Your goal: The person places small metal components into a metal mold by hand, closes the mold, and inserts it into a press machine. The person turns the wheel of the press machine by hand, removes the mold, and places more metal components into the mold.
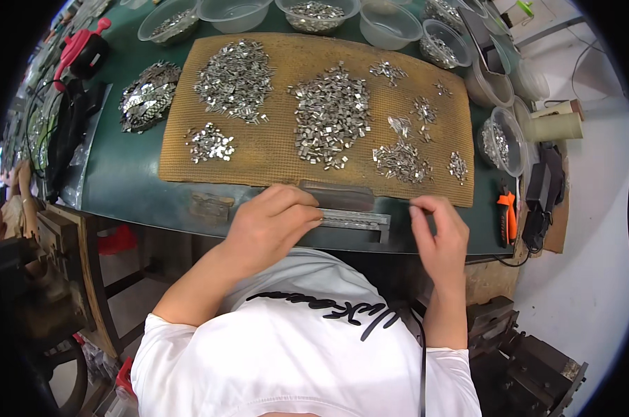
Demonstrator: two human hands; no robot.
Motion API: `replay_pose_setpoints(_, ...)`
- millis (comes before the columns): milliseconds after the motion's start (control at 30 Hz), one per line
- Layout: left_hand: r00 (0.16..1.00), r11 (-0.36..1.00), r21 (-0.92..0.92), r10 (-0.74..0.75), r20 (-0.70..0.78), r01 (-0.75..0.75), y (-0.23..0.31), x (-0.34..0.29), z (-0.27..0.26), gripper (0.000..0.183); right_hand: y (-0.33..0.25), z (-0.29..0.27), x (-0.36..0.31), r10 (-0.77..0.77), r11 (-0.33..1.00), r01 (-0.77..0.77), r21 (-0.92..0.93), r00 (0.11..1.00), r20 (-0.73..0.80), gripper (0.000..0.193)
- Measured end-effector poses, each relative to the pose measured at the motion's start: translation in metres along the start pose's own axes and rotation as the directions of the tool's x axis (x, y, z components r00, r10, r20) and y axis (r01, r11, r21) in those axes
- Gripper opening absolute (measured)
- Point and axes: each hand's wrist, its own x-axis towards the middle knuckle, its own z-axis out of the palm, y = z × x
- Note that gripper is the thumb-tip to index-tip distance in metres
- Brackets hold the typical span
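My left hand [276,226] is closed, its fingertips together at the left end of a slotted metal bar [353,219] along the table's near edge. Whatever those fingertips may pinch is hidden. Just behind the bar lies a flat dark metal block [339,197]. To the right, apart from the bar, my right hand [441,233] has its thumb and forefinger drawn together at the near edge of a tan ribbed mat [280,153]. Anything between them is too small to make out. On the mat lie a large central pile of small silvery metal pieces [332,115] and several other piles.
A worn block [212,206] sits left of my left hand. Clear plastic bowls [391,24], some holding metal pieces, line the far and right sides. Orange-handled pliers [506,212] lie at right. A mound of shiny pieces [148,96] is left of the mat.
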Motion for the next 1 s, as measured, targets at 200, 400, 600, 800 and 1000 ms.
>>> replay_pose_setpoints(200,0.998,0.999,-0.051,0.002,0.058,0.001,-0.003,-0.001,-0.001,0.020,-0.013,0.020,-0.004,-0.205,0.967,0.195,0.163,0.978,0.049,0.014)
replay_pose_setpoints(400,0.998,0.995,-0.082,-0.062,0.028,0.064,-0.007,-0.008,0.004,0.021,-0.017,0.035,-0.005,-0.208,0.970,0.197,0.142,0.975,0.074,0.017)
replay_pose_setpoints(600,0.999,0.994,-0.096,-0.046,-0.001,0.046,-0.012,-0.002,0.006,0.020,-0.020,0.035,0.000,-0.239,0.971,0.238,0.022,0.969,0.070,0.018)
replay_pose_setpoints(800,0.998,0.992,-0.122,-0.029,-0.047,0.023,-0.010,0.006,0.008,0.020,-0.024,0.030,0.002,-0.266,0.958,0.269,-0.102,0.963,0.045,0.020)
replay_pose_setpoints(1000,0.998,0.991,-0.127,-0.055,-0.029,0.050,-0.003,0.010,0.008,0.020,-0.021,0.030,0.000,-0.262,0.958,0.264,-0.111,0.965,0.028,0.020)
